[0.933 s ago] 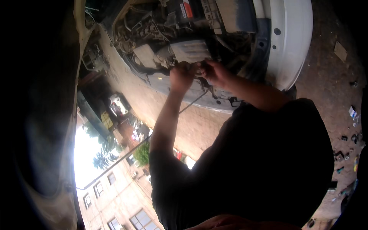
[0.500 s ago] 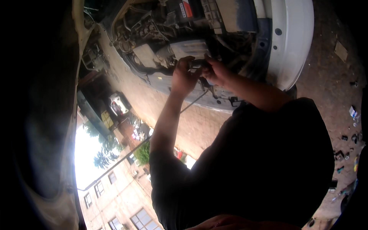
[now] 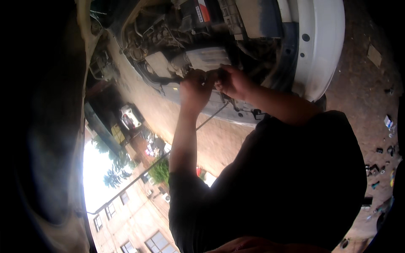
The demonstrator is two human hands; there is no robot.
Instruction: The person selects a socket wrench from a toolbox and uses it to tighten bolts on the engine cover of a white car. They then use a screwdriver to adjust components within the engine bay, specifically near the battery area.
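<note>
My left hand and my right hand meet above the front of a car's engine bay, the fingers of both curled inward. Between the fingertips is a small dark piece, mostly hidden and too dark to name. Just beyond the hands lies a grey ribbed cover, with a pale flat box-like part to its left. Under my wrists runs the car's grey front panel. A thin rod slants up to this panel between my forearms.
A black battery with a red and white label sits at the far side of the bay. The white fender curves along the right. The dark raised hood fills the left. Loose parts and tools lie on the paving at right.
My left hand has shifted slightly left and down, and its fingers have curled in more. My right hand has turned a little. The dark piece between them is now more hidden.
</note>
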